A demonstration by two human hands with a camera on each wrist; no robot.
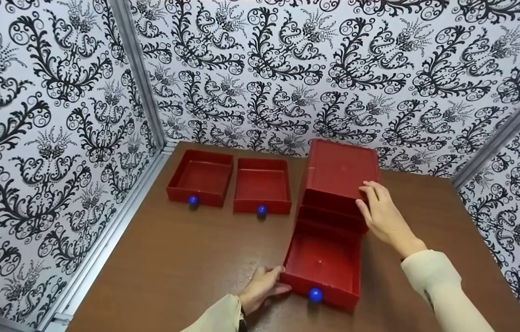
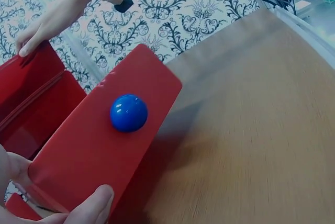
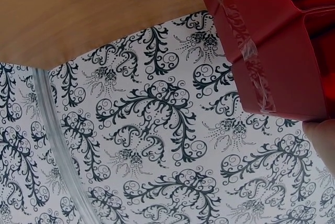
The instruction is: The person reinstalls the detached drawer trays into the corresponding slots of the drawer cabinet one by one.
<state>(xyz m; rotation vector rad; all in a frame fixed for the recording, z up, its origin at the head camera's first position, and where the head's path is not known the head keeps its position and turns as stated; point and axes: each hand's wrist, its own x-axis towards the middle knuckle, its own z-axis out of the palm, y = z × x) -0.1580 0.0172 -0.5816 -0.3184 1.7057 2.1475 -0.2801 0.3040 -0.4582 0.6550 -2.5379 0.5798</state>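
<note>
A red drawer (image 1: pixel 322 260) with a round blue knob (image 1: pixel 315 295) lies at the front of a red cabinet (image 1: pixel 343 168). Its rear end is at the cabinet's lower opening; how far in it sits is hidden. My left hand (image 1: pixel 262 286) grips the drawer's front left corner. In the left wrist view, a fingertip (image 2: pixel 97 205) lies against the drawer's front face (image 2: pixel 99 140). My right hand (image 1: pixel 384 219) holds the cabinet's upper front right edge, fingers on top and thumb by the opening. Clear tape (image 3: pixel 246 46) runs along the cabinet's side in the right wrist view.
Two more red drawers with blue knobs, a left one (image 1: pixel 200 177) and a middle one (image 1: pixel 262 184), sit on the brown table (image 1: pixel 186 258) left of the cabinet. A patterned wall (image 1: pixel 283 69) stands close behind. Metal rails (image 1: pixel 142 78) frame the corners.
</note>
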